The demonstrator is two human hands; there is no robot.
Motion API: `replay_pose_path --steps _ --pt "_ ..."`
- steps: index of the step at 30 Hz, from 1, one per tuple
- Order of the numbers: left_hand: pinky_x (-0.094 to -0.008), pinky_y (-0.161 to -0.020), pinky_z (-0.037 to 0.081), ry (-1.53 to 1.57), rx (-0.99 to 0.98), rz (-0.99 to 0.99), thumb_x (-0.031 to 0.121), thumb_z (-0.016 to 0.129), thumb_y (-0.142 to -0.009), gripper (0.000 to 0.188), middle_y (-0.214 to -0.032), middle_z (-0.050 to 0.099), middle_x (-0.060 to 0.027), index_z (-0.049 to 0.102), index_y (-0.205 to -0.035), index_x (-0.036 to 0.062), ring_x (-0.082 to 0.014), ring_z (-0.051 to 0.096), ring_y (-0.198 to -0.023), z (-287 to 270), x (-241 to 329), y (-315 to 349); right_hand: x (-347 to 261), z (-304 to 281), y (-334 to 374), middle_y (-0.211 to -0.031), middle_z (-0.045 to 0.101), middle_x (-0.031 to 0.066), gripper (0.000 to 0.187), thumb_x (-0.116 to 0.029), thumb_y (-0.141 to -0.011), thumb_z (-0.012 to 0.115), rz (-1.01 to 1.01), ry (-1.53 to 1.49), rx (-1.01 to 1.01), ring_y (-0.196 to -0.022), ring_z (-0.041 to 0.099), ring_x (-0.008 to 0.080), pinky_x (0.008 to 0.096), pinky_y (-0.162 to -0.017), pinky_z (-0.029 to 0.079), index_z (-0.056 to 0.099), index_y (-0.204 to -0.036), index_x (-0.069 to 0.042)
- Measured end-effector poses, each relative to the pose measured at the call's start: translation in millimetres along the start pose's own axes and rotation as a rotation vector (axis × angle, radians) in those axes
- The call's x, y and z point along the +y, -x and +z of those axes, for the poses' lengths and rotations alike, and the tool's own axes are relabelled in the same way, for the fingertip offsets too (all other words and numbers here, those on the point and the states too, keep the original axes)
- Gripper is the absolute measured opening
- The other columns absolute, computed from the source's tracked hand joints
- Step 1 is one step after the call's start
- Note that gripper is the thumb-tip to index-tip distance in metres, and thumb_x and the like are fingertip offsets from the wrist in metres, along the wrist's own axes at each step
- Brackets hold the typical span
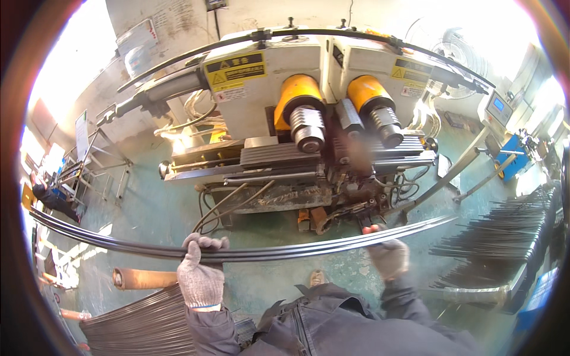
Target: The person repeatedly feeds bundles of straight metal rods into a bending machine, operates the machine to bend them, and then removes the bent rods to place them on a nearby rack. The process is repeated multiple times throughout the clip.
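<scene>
Rods in a dark stack lie nearer you than the machine, off its left end; next, your gloved left hand grips the long rod bundle held in front of the machine, and your gloved right hand grips it before the machine's right half. You seem to be at a handling step, and the next move probably calls for level, matched grips.
</scene>
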State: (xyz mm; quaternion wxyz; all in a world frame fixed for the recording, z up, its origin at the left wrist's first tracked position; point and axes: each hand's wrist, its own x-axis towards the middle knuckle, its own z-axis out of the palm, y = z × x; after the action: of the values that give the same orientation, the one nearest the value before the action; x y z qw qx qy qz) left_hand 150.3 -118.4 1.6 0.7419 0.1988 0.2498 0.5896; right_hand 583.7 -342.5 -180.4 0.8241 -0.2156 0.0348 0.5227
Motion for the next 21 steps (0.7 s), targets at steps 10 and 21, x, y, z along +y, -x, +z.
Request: replay_pose_path --steps 10,21 --pt "-0.0469 -0.121 0.053 -0.215 -0.198 0.186 0.012 0.082 -0.103 0.038 -0.122 0.070 -0.0060 0.065 -0.136 0.0009 -0.0232 0.069 -0.119 -11 105 -110 -32 105 -89 -0.125 0.077 0.0151 0.023 -0.006 -0.116 0.067 -0.304 0.090 0.311 -0.115 0.079 0.0332 0.0454 -0.102 0.070 0.063 -0.138 0.001" --pt "-0.0449 -0.105 0.061 -0.213 0.097 0.111 0.032 0.074 -0.115 0.027 -0.106 0.074 -0.0068 0.072 -0.112 0.0053 -0.0242 0.072 -0.105 -90 80 -269 44 193 -186 -0.107 0.081 0.0111 0.024 -0.024 -0.118 0.070 -0.600 0.197 0.292 -0.096 0.078 0.0257 0.0415 -0.087 0.065 0.075 -0.120 -0.001"
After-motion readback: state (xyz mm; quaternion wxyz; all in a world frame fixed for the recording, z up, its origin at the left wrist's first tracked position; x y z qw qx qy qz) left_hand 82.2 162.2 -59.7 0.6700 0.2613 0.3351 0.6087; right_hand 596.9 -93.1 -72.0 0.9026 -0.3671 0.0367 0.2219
